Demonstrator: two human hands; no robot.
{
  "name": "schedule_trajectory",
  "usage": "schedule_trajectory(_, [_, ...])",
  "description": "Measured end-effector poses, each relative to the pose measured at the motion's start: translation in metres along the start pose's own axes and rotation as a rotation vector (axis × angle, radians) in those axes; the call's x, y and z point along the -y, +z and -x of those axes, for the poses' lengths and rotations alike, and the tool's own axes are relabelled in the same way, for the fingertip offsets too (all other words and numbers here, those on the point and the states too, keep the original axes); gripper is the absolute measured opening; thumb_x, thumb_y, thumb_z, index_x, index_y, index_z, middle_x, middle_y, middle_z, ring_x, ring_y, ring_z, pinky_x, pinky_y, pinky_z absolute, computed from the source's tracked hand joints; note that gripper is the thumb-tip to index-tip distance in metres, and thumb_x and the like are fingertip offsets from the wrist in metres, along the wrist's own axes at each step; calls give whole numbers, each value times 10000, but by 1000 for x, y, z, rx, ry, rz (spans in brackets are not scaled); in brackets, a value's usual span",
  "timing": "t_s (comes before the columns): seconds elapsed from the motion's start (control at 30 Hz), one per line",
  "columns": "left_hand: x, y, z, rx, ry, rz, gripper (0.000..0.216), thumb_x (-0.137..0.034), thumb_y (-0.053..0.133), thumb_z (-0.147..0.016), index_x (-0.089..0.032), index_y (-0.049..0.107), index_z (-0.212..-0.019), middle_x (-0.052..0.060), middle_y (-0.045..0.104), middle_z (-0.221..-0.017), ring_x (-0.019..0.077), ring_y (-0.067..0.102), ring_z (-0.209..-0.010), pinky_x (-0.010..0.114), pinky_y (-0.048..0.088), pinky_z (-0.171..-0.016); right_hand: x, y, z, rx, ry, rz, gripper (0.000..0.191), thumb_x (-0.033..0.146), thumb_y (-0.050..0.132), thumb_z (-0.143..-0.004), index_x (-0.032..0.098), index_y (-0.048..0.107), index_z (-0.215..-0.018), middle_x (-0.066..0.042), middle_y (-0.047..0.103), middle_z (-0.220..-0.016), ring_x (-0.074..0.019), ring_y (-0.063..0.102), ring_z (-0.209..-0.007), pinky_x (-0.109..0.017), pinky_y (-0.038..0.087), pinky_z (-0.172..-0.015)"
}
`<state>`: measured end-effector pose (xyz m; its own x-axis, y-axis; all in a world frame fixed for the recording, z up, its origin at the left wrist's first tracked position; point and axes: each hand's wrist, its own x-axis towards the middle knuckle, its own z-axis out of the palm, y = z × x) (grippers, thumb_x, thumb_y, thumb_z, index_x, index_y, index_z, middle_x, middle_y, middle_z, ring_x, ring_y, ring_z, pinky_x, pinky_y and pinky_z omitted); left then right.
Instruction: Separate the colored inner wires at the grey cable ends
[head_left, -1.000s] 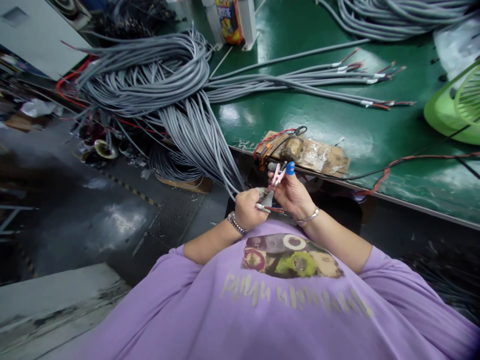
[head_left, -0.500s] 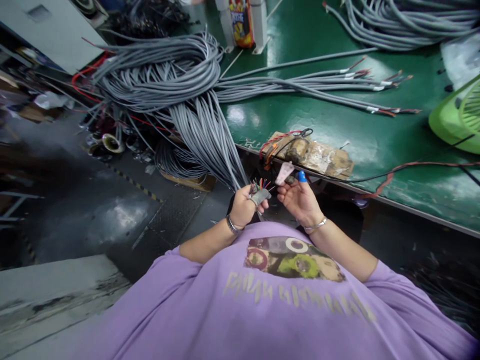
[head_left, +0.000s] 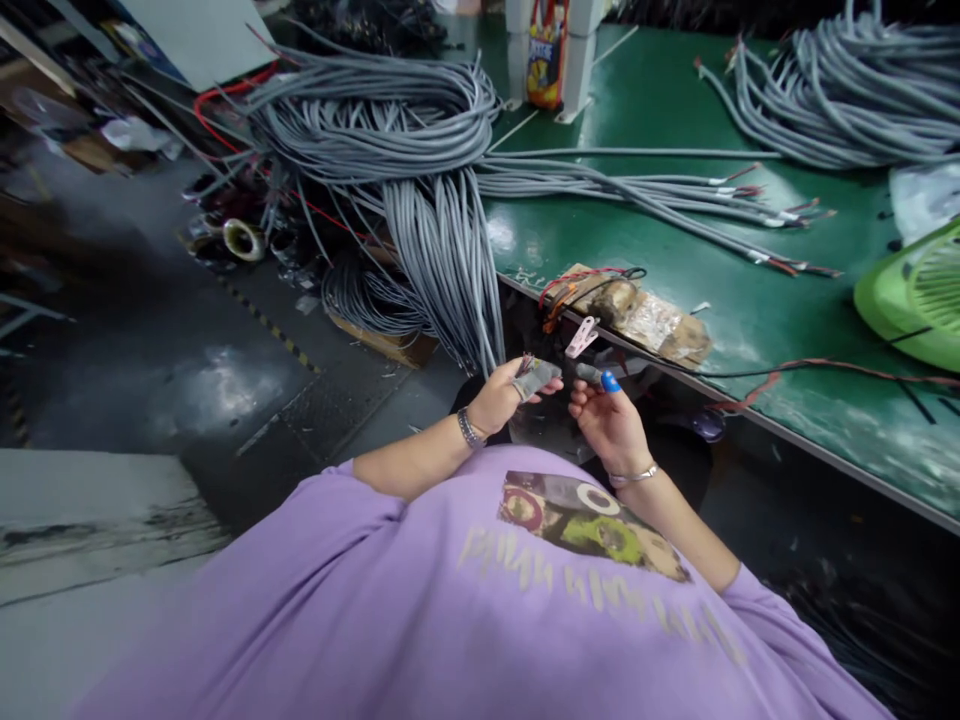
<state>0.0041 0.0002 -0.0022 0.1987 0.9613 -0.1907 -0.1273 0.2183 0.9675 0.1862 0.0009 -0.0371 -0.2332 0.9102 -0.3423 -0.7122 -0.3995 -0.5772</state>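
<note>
My left hand (head_left: 504,397) is closed around the end of a grey cable (head_left: 534,375) whose stripped coloured wires stick out by the taped fingertips. That cable runs up into the hanging grey bundle (head_left: 450,270). My right hand (head_left: 611,425) is just to its right with a blue cot (head_left: 610,381) on one fingertip, fingers loosely apart and nothing visibly in them. A pink clip (head_left: 582,337) hangs just above both hands at the table edge, wired to a taped wooden block (head_left: 645,318).
A green table (head_left: 720,300) carries stripped grey cables (head_left: 675,195), a red-black wire (head_left: 795,368), a green fan (head_left: 919,295) at the right and an orange packet (head_left: 545,55) at the back. Large cable coils (head_left: 375,120) spill over the table's left end to the dark floor.
My right hand has let go of the pink clip, which now hangs by the block. My left hand has turned the cable end upward. The view has shifted left.
</note>
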Motion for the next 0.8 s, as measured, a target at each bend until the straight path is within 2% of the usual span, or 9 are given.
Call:
schedule_trajectory(0.1, [1,3,0,-3,60,-19,519,-587,660,-801,-163,664,-1101,135,740,-1133,219,688,-1017,264,512,-726,0,-3,6,-12,-156,144,312,459,823,-685,206,655,-756,28,650,-719,-70,537,-600,-194,449,-556])
schedule_trajectory(0.17, [1,5,1,-31,103,-30,489,-535,655,-823,-166,638,-1143,136,722,-1180,210,684,-1011,249,505,-706,0,-5,12,-14,-262,261,288,452,797,-724,201,667,-778,22,642,-714,-73,517,-589,-204,431,-546])
schedule_trajectory(0.3, [2,11,4,-44,140,-137,375,-371,640,-841,-147,618,-1141,120,738,-1064,156,691,-830,227,504,-643,1,-1,27,38,-431,553,229,415,770,-773,210,710,-855,18,631,-688,-91,497,-580,-233,433,-558])
schedule_trajectory(0.37, [5,12,5,-14,149,-220,325,-285,612,-839,-154,618,-1136,100,741,-1022,159,696,-827,233,519,-643,2,7,35,103,-484,691,248,389,792,-753,222,712,-918,12,646,-718,-110,529,-611,-258,473,-598])
schedule_trajectory(0.43, [9,12,5,19,203,-316,325,-214,597,-822,-169,618,-1143,82,743,-1026,177,705,-895,262,546,-719,3,17,40,170,-496,791,305,356,825,-713,234,692,-959,6,663,-746,-132,559,-637,-284,505,-630])
schedule_trajectory(0.53, [11,12,7,43,308,-505,359,-159,615,-784,-185,627,-1141,64,744,-1009,200,697,-949,317,541,-855,7,29,41,160,-536,873,240,334,800,-738,236,676,-919,-9,688,-778,-159,606,-695,-312,531,-690])
schedule_trajectory(0.63, [4,12,13,39,383,-616,353,-169,665,-743,-171,642,-1096,54,727,-936,186,676,-825,305,533,-795,16,33,39,129,-517,859,174,314,782,-747,227,682,-860,-15,702,-793,-163,625,-727,-316,531,-721])
schedule_trajectory(0.7, [-4,13,19,71,429,-608,281,-227,709,-740,-162,661,-1009,40,708,-876,159,643,-744,270,514,-730,24,33,38,121,-455,824,177,316,795,-718,220,683,-815,0,677,-733,-140,581,-648,-290,505,-640])
schedule_trajectory(0.8, [-14,13,25,190,394,-579,198,-342,731,-777,-166,682,-854,2,674,-739,122,589,-642,227,470,-643,33,35,39,163,-324,793,191,317,820,-674,202,689,-752,18,631,-657,-101,487,-552,-252,426,-532])
